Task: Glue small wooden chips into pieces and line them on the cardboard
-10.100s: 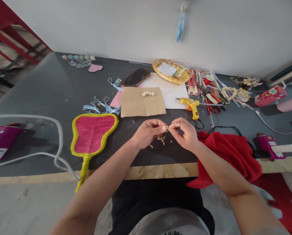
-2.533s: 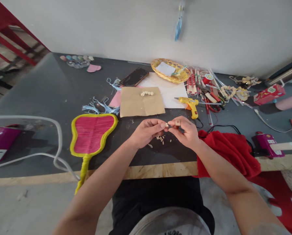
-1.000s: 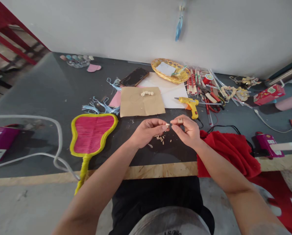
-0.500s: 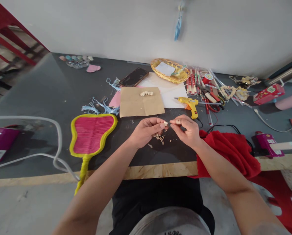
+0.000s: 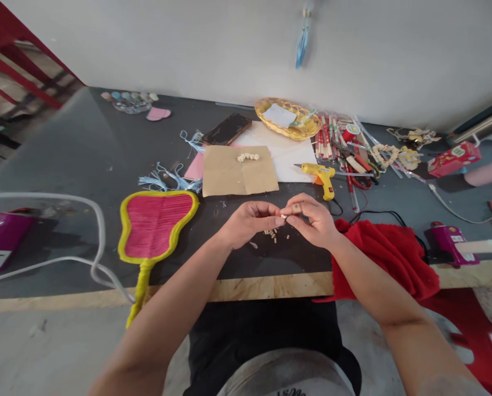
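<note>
Pieces [image 5: 275,240], small and tan, lie loose on the table [image 5: 229,264] below the left hand [image 5: 251,224] and right hand [image 5: 315,224], whose fingertips meet, pinching a tiny cream lump [image 5: 284,216]. Ahead, a cream cluster [image 5: 248,158] rests on brown paper [image 5: 223,175], near a yellow glue gun [image 5: 323,177].

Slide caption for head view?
Left hand and right hand meet at a small pale piece over the dark tabletop, a yellow glue gun lying beyond.
</note>
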Demonstrator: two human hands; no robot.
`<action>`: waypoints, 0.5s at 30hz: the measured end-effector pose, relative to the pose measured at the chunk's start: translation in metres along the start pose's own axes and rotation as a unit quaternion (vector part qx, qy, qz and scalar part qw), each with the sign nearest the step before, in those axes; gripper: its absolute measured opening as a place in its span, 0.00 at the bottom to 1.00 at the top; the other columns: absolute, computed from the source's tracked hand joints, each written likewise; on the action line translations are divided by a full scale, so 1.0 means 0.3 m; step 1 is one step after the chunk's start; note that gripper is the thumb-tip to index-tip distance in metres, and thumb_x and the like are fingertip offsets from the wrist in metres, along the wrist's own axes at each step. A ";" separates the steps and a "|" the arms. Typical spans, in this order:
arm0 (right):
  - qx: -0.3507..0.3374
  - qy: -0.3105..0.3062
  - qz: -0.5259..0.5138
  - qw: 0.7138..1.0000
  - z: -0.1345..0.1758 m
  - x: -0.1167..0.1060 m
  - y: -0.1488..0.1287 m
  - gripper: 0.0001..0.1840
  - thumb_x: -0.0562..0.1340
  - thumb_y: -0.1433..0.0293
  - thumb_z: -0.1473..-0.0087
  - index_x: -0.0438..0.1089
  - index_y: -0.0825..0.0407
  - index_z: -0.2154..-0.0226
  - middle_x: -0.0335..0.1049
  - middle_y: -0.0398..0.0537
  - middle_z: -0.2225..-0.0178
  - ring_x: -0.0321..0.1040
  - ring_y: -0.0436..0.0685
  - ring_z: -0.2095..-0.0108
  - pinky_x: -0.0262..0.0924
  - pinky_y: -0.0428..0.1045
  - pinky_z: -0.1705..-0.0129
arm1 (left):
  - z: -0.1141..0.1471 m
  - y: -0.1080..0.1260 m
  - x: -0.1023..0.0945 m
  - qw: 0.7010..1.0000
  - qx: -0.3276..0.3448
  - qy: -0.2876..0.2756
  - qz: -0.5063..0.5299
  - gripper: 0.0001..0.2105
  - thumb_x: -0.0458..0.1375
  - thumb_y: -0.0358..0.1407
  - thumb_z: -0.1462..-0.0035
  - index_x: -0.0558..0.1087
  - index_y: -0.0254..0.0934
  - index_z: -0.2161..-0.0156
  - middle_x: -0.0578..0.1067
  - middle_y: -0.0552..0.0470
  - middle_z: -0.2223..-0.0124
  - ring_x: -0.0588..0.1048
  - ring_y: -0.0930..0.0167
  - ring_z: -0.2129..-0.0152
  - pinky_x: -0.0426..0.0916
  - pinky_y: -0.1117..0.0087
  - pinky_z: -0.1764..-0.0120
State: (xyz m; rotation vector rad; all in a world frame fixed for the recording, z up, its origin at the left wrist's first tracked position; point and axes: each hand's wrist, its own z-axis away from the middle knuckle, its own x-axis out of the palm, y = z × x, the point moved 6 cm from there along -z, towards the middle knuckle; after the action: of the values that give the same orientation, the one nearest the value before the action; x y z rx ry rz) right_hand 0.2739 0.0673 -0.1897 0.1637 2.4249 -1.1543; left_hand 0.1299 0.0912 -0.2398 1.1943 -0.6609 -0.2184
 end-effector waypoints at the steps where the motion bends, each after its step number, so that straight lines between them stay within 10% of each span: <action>1: 0.000 0.001 -0.002 1.000 0.000 0.000 0.000 0.07 0.62 0.73 0.41 0.75 0.51 0.60 0.71 0.49 0.63 0.71 0.51 0.62 0.69 0.48 0.60 | 0.000 0.000 -0.001 1.000 -0.003 -0.001 0.003 0.12 0.72 0.38 0.56 0.79 0.32 0.68 0.76 0.54 0.74 0.69 0.79 0.78 0.61 0.76 0.73; 15: -0.016 0.009 0.004 1.000 -0.001 0.005 0.002 0.06 0.63 0.75 0.41 0.74 0.51 0.61 0.71 0.48 0.64 0.71 0.50 0.63 0.69 0.47 0.60 | -0.014 -0.016 -0.007 0.999 0.008 -0.007 0.036 0.12 0.72 0.38 0.56 0.79 0.31 0.70 0.77 0.51 0.74 0.69 0.78 0.79 0.63 0.76 0.73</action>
State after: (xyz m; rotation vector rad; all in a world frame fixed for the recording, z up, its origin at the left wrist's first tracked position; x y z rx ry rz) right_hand 0.2726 0.0677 -0.1906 0.1750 2.4550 -1.1146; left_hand 0.1317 0.0937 -0.2459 1.1829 -0.7188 -0.1615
